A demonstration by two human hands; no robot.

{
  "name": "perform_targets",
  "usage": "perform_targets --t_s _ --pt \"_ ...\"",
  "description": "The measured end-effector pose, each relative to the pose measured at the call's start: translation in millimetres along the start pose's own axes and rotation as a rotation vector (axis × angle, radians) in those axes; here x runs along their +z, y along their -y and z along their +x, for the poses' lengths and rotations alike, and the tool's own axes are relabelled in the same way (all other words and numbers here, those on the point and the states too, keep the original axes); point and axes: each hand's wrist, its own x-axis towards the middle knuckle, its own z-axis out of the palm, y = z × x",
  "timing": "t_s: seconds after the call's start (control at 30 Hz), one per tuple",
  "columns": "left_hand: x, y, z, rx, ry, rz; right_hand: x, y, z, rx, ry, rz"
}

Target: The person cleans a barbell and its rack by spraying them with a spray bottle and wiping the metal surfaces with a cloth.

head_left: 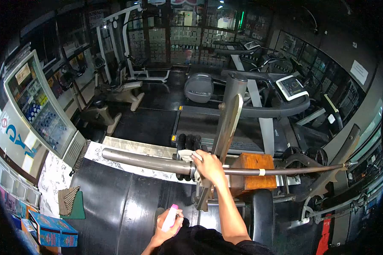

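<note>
My left hand [161,225] is low in front of my body, closed around a white bottle [169,220] with a pink top. The bottle looks like a spray bottle, though its nozzle is not clear. My right hand [210,169] is shut on a pale cloth [186,154] and presses it at the inner end of the thick sleeve of a barbell [147,162]. That barbell lies across a metal rack upright [229,127], just beside my right hand. Its thin shaft runs off to the right, towards a second upright [340,157].
A wooden box [254,170] stands behind the shaft, with a black padded bench [261,216] nearer me. A treadmill [200,123] is beyond the rack. At left are a drinks fridge [40,108], blue boxes [53,229] and a striped mat [67,200].
</note>
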Motion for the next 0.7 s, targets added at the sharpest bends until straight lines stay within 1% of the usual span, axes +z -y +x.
perform_targets --t_s 0.03,0.07,0.13,0.17,0.23,0.27,0.3,0.37,0.4,0.43,0.5,0.53,0.57,0.63,0.67,0.7 --pt "0.8 3.0 0.2 -0.007 0.006 -0.017 5.2 -1.7 -8.3 -0.029 -0.06 0.054" --pt "1.3 4.6 0.6 -0.015 0.008 -0.033 10.3 -5.1 -15.9 -0.029 -0.058 0.055" --pt "-1.7 -2.6 4.9 -0.006 0.016 0.003 21.8 -11.2 -31.7 -0.286 -0.362 0.159" --pt "-2.8 -5.2 7.3 0.006 0.027 0.036 25.1 -12.8 -39.6 -0.286 -0.36 0.161" --pt "-3.3 -3.6 9.9 0.005 0.018 0.042 27.5 -16.2 -55.6 -0.376 -0.401 0.002" --pt "-3.4 -2.1 11.3 0.006 0.009 0.047 28.4 -20.0 -61.0 -0.427 -0.394 -0.021" --pt "-3.2 1.8 12.6 0.005 0.011 0.046 27.9 -21.9 -67.2 -0.425 -0.394 -0.022" --pt "-3.6 9.8 13.3 0.035 0.005 0.008 23.8 -20.1 -81.5 -0.45 -0.284 0.002" --pt "-4.0 10.0 13.5 0.033 0.006 0.009 19.7 -16.7 -86.9 -0.486 -0.292 -0.041" --pt "-4.3 10.1 14.3 0.017 0.004 -0.006 17.4 -15.0 -91.9 -0.484 -0.293 -0.04" --pt "-4.7 12.5 14.8 -0.001 0.006 -0.023 15.8 -15.5 -101.1 -0.265 -0.18 0.152" --pt "-5.4 15.8 13.4 -0.026 -0.001 -0.053 18.5 -20.4 -100.8 -0.26 -0.237 0.254" --pt "-5.8 18.3 12.6 -0.049 -0.008 -0.082 16.5 -21.0 -101.4 -0.259 -0.238 0.254" --pt "-4.8 19.1 12.8 -0.051 -0.012 -0.089 9.3 -18.2 -99.3 0.066 -0.233 0.565" --pt "-4.8 19.2 13.0 -0.052 -0.016 -0.095 14.9 -23.6 -89.9 -0.037 -0.356 0.711" --pt "-5.0 19.5 13.0 -0.051 -0.014 -0.095 15.4 -22.4 -82.7 -0.036 -0.419 0.825"
